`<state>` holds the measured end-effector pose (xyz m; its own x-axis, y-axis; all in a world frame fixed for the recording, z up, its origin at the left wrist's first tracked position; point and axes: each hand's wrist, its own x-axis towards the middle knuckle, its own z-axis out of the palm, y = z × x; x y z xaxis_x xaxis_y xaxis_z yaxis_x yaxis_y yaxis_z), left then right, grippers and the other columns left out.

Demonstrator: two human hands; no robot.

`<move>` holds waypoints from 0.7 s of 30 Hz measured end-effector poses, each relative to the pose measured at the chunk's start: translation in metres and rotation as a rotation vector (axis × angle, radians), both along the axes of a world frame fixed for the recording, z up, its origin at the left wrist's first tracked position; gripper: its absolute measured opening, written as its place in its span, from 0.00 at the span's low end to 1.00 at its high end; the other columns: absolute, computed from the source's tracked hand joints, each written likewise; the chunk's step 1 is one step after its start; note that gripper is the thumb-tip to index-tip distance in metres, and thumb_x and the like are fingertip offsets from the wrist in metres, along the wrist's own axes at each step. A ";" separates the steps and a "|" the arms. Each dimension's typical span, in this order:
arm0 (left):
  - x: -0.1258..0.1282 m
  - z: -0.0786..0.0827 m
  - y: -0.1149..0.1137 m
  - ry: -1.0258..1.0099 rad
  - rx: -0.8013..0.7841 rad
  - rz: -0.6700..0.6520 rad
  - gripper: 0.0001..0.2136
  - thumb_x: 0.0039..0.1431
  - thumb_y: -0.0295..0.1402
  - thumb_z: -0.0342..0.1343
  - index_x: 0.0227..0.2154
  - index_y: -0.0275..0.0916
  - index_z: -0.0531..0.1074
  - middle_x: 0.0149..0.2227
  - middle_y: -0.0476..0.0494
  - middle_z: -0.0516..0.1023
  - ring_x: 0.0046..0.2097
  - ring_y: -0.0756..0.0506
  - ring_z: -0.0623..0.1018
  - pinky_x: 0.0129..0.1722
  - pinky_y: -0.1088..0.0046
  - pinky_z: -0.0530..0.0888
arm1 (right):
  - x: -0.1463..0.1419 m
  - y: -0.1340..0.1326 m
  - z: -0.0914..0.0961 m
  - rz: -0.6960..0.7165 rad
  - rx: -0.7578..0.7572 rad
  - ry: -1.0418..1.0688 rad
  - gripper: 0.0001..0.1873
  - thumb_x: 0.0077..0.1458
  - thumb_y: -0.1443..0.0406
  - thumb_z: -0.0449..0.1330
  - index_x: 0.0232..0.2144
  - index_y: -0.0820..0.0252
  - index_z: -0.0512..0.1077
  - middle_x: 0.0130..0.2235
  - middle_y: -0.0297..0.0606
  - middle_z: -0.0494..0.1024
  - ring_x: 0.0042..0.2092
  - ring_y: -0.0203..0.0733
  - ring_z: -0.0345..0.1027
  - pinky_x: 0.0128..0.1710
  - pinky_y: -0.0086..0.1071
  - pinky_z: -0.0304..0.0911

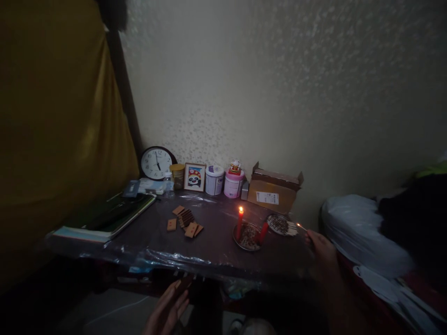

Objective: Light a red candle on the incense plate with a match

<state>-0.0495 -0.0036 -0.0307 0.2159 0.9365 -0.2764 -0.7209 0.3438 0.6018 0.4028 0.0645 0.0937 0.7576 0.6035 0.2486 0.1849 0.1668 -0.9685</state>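
My right hand (pixel 321 249), at the right end of the table, pinches a burning match (pixel 302 227), its small flame pointing left. Below the table's front edge, my left hand (pixel 168 304) is closed around a dark brown matchbox (pixel 184 283), dim and partly hidden by the fingers. A lit red candle (pixel 240 224) stands upright on a round metal plate (pixel 247 249). Beside it on that plate, a second red candle (pixel 263 231) leans with no flame. Close to my right hand, another plate (pixel 275 217) holds many matchsticks (pixel 291 228) and dark bits.
Several matchboxes (pixel 190 230) lie mid-table. Along the wall are a clock (pixel 157 163), a panda picture (pixel 194 177), tubs (pixel 214 180) and a cardboard box (pixel 274 188). Books (pixel 104 223) lie left, below a yellow curtain (pixel 63 116). A plastic bag (pixel 359 228) sits right.
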 end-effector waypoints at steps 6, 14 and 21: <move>0.000 -0.004 0.002 0.004 0.016 -0.008 0.13 0.48 0.38 0.59 0.38 0.44 0.77 0.52 0.44 0.75 0.61 0.36 0.60 0.61 0.56 0.54 | 0.019 0.007 -0.033 -0.077 -0.195 -0.053 0.14 0.30 0.55 0.63 0.18 0.60 0.73 0.18 0.36 0.75 0.21 0.42 0.67 0.19 0.32 0.60; 0.000 -0.025 0.006 -0.049 -0.031 0.031 0.13 0.44 0.35 0.62 0.37 0.46 0.77 0.52 0.47 0.75 0.63 0.37 0.56 0.62 0.57 0.54 | 0.032 0.027 -0.052 -0.101 -0.370 -0.211 0.12 0.37 0.55 0.59 0.18 0.57 0.74 0.20 0.37 0.77 0.28 0.47 0.71 0.26 0.33 0.61; 0.005 -0.019 0.011 -0.001 -0.119 0.019 0.12 0.42 0.37 0.64 0.34 0.45 0.79 0.50 0.45 0.77 0.63 0.35 0.57 0.62 0.55 0.53 | 0.035 0.045 -0.053 -0.051 -0.493 -0.351 0.09 0.51 0.62 0.59 0.24 0.62 0.72 0.28 0.34 0.77 0.32 0.38 0.69 0.34 0.32 0.62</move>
